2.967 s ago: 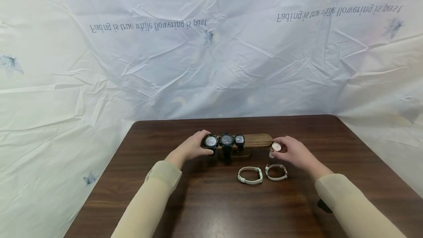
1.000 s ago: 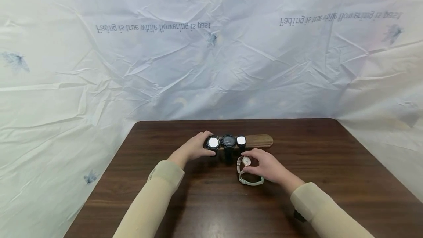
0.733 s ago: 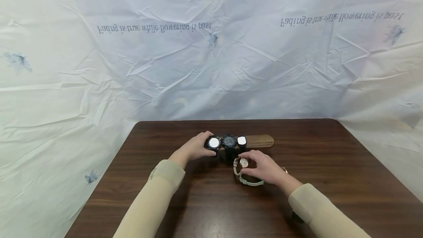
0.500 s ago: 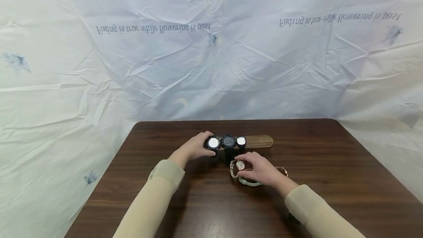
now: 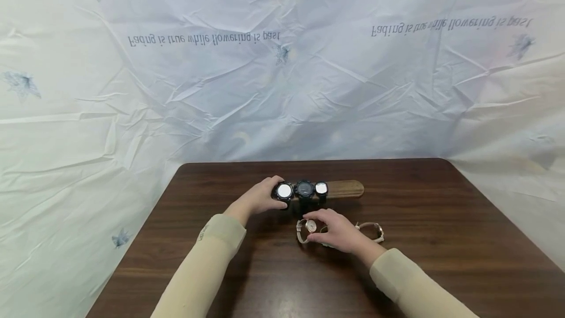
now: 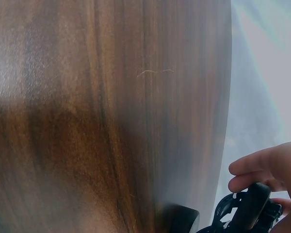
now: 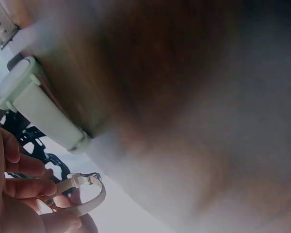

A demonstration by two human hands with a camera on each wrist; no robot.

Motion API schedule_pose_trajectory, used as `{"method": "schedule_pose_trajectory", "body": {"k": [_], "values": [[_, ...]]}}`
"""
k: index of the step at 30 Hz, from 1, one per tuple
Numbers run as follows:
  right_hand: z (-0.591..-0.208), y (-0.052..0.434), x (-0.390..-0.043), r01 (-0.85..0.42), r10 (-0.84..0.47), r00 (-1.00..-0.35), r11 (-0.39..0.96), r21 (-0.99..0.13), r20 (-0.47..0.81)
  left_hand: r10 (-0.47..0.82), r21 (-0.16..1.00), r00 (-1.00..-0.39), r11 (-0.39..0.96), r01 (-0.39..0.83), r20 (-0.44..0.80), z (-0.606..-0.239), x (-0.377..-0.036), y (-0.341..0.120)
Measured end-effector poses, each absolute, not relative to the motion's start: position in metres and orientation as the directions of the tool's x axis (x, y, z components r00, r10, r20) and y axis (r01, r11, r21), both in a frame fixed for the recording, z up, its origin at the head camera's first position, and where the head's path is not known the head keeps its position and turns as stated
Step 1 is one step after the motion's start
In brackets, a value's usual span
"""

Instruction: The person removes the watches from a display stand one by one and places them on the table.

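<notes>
At table centre, near side of the wooden stand point(image 5: 340, 189): right hand point(image 5: 337, 229) pinches a small pale-strapped watch point(image 5: 307, 227) by its case, fingertips curled round it, round light dial facing up. The watch is held low over the table point(image 5: 441, 220), just left of the hand; whether it touches the surface cannot be told. In the right wrist view the same strap loop point(image 7: 85, 199) shows at the fingers point(image 7: 19, 187).

Left hand point(image 5: 260, 198) grips the leftmost black watch point(image 5: 283, 191) on the stand, fingers curled round its case; the left wrist view shows fingers point(image 6: 262, 167) over the black case point(image 6: 250, 208).

Two more black watches point(image 5: 304, 189) sit on the stand right of the gripped one, side by side, touching or nearly so. Right part of the stand is bare wood.

Right of the right hand a second pale watch point(image 5: 372, 229) lies on the table. A white band point(image 7: 43, 116) lies just beyond the hand, mostly hidden in the head view.

Behind: creased pale sheet point(image 5: 282, 87) with printed lettering.
</notes>
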State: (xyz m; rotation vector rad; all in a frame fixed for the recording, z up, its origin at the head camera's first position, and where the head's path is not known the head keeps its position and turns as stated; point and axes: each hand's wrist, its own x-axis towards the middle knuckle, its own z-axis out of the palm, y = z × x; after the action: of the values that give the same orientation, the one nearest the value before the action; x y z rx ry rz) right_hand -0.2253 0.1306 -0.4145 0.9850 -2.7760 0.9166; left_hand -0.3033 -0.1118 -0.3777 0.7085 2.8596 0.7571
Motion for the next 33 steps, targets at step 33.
{"method": "schedule_pose_trajectory", "body": {"k": [33], "values": [[-0.42, 0.119, -0.226, -0.545, -0.547, -0.822, 0.672, -0.501, 0.16, 0.48, 0.487, -0.877, 0.763, 0.425, 0.012, -0.378, -0.304, -0.114]]}}
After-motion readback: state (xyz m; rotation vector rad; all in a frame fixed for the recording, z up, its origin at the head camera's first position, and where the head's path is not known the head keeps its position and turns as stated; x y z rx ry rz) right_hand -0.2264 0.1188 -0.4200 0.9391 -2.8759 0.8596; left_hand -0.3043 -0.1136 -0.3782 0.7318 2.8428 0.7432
